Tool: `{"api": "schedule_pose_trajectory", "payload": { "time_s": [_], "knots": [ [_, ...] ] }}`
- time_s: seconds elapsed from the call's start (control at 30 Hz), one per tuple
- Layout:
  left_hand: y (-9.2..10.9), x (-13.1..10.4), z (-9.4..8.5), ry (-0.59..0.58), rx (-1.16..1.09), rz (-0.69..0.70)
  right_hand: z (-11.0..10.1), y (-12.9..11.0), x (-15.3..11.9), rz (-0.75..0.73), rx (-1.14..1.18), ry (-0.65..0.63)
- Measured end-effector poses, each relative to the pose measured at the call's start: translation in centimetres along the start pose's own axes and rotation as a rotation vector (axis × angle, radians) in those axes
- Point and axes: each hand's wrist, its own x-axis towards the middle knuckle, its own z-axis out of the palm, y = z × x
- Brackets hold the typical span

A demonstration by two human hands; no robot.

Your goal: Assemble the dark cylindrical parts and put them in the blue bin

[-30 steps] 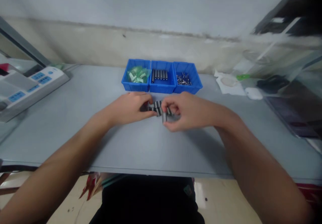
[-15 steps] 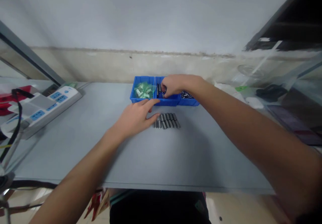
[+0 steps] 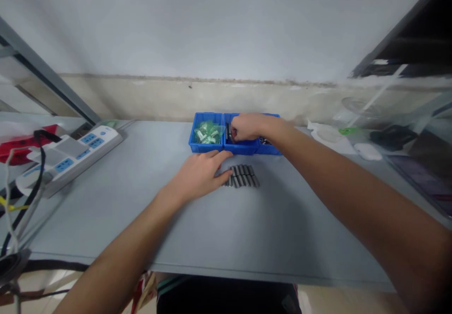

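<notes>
My left hand [image 3: 203, 175] rests low over the table with thumb and fingers apart, at the left end of two rows of short metal cylinders [image 3: 246, 176]. Its thumb covers part of the leftmost ones. Behind the rows, my right hand [image 3: 246, 127] reaches down into the middle blue bin [image 3: 243, 149], its fingers curled together at dark metal cylinders [image 3: 229, 132]. What is between those fingertips is hidden. A blue bin [image 3: 192, 137] on the left holds a green-tinted clear bag with pale pieces [image 3: 208, 132]. Small shiny metal parts [image 3: 264, 140] lie in the right bin, partly behind my right wrist.
A white power strip [image 3: 79, 151] with cables lies at the left, near a red item [image 3: 26, 147]. On the right are a white sheet [image 3: 330, 136], a white rounded object [image 3: 367, 151] and a dark object [image 3: 397, 136]. A wall rises behind the bins.
The camera view has shifted, so the scene sits slightly lower and further right. My right hand stays in the middle bin, and my left thumb now covers more of the left cylinders.
</notes>
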Motion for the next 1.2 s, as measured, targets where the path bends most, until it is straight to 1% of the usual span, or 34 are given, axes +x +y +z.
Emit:
{"api": "schedule_pose_trajectory", "payload": {
  "time_s": [0.1, 0.23, 0.3, 0.37, 0.4, 0.47, 0.53, 0.6, 0.7, 0.73, 0.8, 0.87, 1.0, 1.07, 1.2],
  "knots": [
    [-0.2, 0.0, 0.0, -0.013, -0.023, 0.001, 0.1, -0.2, 0.3, -0.008, -0.004, 0.004],
    [-0.5, -0.2, -0.2, -0.109, -0.074, 0.018, -0.3, -0.3, 0.2, 0.017, 0.017, 0.007],
    [-0.6, -0.3, -0.3, -0.157, -0.083, 0.02, -0.8, -0.2, -0.4, 0.023, 0.04, -0.005],
    [-0.7, -0.4, -0.3, -0.176, -0.069, 0.025, -1.4, -0.2, -1.6, 0.047, 0.069, 0.031],
    [-0.8, -0.4, -0.2, -0.178, -0.06, 0.033, -1.5, -0.3, -2.5, 0.065, 0.086, 0.084],
    [-0.8, -0.4, -0.1, -0.173, -0.046, 0.048, -1.5, -1.0, -4.6, 0.094, 0.135, 0.237],
    [-1.0, -0.3, 0.1, -0.168, -0.049, 0.065, -0.7, -2.3, -6.7, 0.116, 0.209, 0.413],
    [-1.1, -0.2, 0.4, -0.154, -0.051, 0.093, 0.8, -3.8, -8.3, 0.15, 0.274, 0.555],
    [-1.5, 0.1, 0.7, -0.13, -0.043, 0.101, 3.9, -5.5, -9.7, 0.171, 0.308, 0.681],
    [-1.6, 0.1, 0.8, -0.125, -0.049, 0.108, 4.9, -5.8, -9.8, 0.172, 0.302, 0.694],
    [-1.7, 0.2, 0.8, -0.125, -0.082, 0.129, 6.4, -6.1, -10.1, 0.164, 0.273, 0.676],
    [-1.9, 0.3, 0.7, -0.122, -0.113, 0.151, 7.2, -6.1, -10.2, 0.143, 0.249, 0.64],
    [-2.3, 0.4, 0.5, -0.126, -0.152, 0.146, 7.3, -6.2, -10.8, 0.098, 0.25, 0.593],
    [-2.5, 0.4, 0.4, -0.109, -0.178, 0.139, 7.1, -6.4, -11.0, 0.062, 0.243, 0.566],
    [-2.4, 0.5, -0.1, 0.004, -0.258, 0.073, 7.5, -6.5, -11.1, -0.069, 0.252, 0.551]
  ]
}}
